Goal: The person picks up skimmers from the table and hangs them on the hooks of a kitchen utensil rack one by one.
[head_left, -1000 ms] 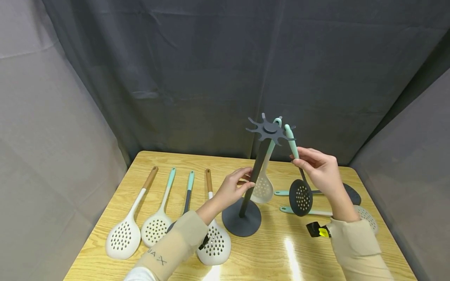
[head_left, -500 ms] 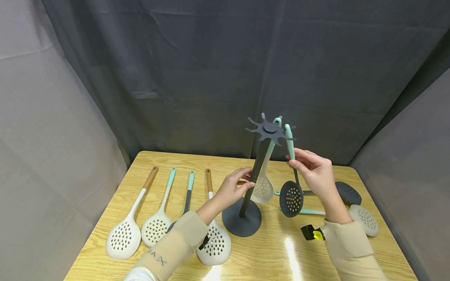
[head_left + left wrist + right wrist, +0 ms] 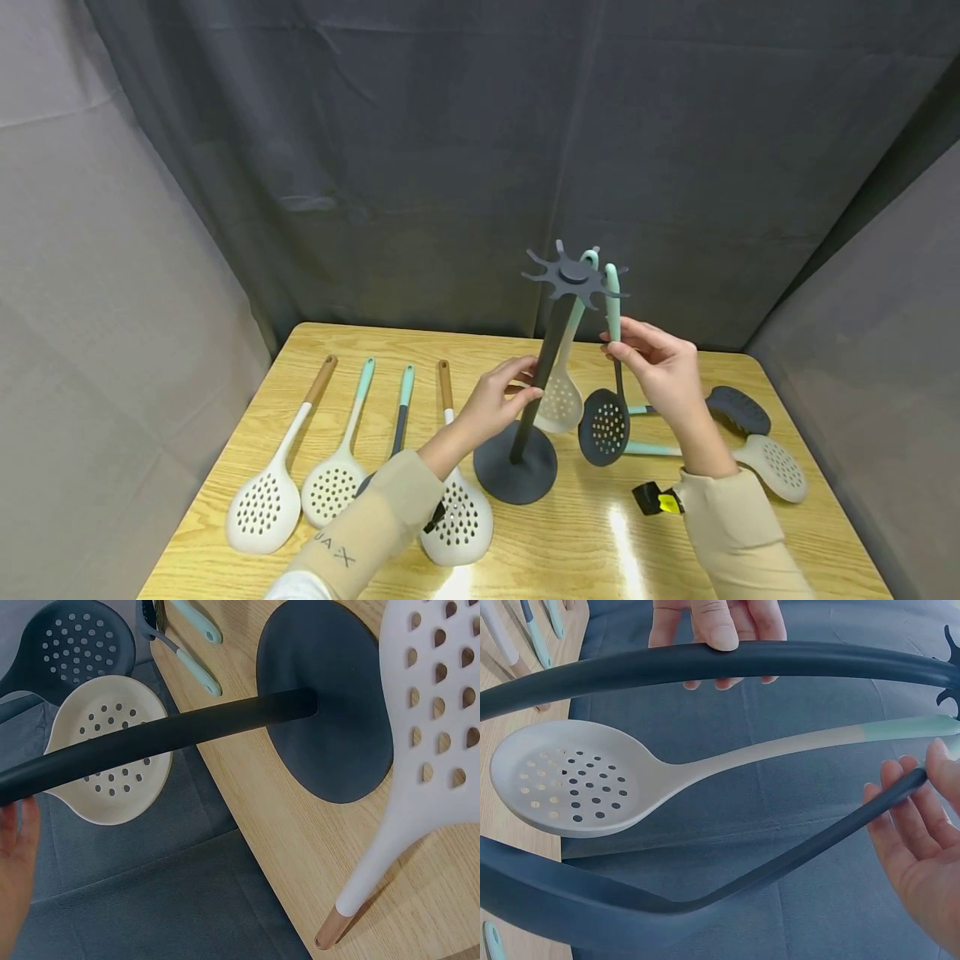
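Note:
My left hand [image 3: 498,398] grips the pole of a dark utensil stand [image 3: 551,354], thumb on the near side and fingers behind. The stand has a round base and a top ring of curved hooks. On one hook hangs a cream slotted spoon [image 3: 561,404] with a mint handle. To its right, my right hand [image 3: 663,362] pinches a dark skimmer [image 3: 604,427] low on its mint handle, perforated head downward. The handle's top end overlaps a right-hand hook in the head view. In the right wrist view, the skimmer's dark shaft [image 3: 810,851] runs between thumb and fingers.
Left of the stand lie two white slotted turners with wooden handles [image 3: 264,508] [image 3: 459,525], a cream mint-handled turner [image 3: 333,487] and a partly covered dark utensil [image 3: 401,417]. Under the right forearm lie a dark turner [image 3: 738,408] and a cream turner [image 3: 776,467].
My right hand has moved left with the skimmer, bringing it closer to the stand, and its handle now stands more upright. The left hand has stayed on the pole.

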Action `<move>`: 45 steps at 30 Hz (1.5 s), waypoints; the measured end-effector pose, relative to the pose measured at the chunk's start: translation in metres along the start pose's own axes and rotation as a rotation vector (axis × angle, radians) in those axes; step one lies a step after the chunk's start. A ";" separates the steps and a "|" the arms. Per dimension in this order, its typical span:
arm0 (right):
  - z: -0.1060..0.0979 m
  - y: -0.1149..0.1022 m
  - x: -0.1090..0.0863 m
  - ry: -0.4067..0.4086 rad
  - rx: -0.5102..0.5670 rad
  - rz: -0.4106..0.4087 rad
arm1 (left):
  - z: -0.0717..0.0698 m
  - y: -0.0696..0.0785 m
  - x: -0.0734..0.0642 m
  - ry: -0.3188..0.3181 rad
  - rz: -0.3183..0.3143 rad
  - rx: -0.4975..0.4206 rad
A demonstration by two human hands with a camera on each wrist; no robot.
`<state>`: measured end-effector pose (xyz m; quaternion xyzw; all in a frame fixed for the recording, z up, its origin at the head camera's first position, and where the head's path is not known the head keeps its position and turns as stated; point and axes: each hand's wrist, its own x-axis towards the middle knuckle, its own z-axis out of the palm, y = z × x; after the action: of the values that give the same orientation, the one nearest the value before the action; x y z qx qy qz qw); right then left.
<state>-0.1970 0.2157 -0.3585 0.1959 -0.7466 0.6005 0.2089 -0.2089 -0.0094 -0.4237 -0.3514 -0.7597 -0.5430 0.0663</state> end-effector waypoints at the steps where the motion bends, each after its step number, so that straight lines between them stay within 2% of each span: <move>1: 0.000 0.000 0.000 0.001 0.005 -0.001 | 0.001 -0.005 0.000 0.002 0.000 0.000; 4: 0.002 0.000 0.000 0.005 0.028 0.000 | 0.006 -0.020 0.000 0.007 -0.003 0.001; 6: 0.003 0.001 0.000 0.005 0.039 0.001 | 0.005 -0.022 0.000 0.011 -0.005 -0.003; 25: 0.008 0.003 0.000 0.017 0.073 -0.001 | 0.005 -0.023 0.000 0.013 0.002 -0.003; 28: 0.009 0.004 0.000 0.019 0.087 -0.003 | 0.006 -0.020 0.001 0.010 -0.005 0.003; 33: 0.010 0.003 0.000 0.018 0.098 -0.006 | -0.001 0.005 0.000 0.005 -0.004 0.007; 36: 0.011 0.003 0.000 0.017 0.106 -0.006 | -0.003 0.011 0.000 0.009 0.009 0.009; 43: 0.012 0.003 -0.001 0.014 0.106 0.011 | 0.007 -0.022 0.000 0.016 -0.008 -0.008; 45: 0.012 0.003 -0.001 0.014 0.100 0.013 | 0.006 -0.023 0.000 0.011 -0.007 -0.007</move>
<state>-0.1992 0.2046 -0.3640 0.1971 -0.7153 0.6398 0.2003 -0.2209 -0.0076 -0.4444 -0.3459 -0.7587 -0.5479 0.0674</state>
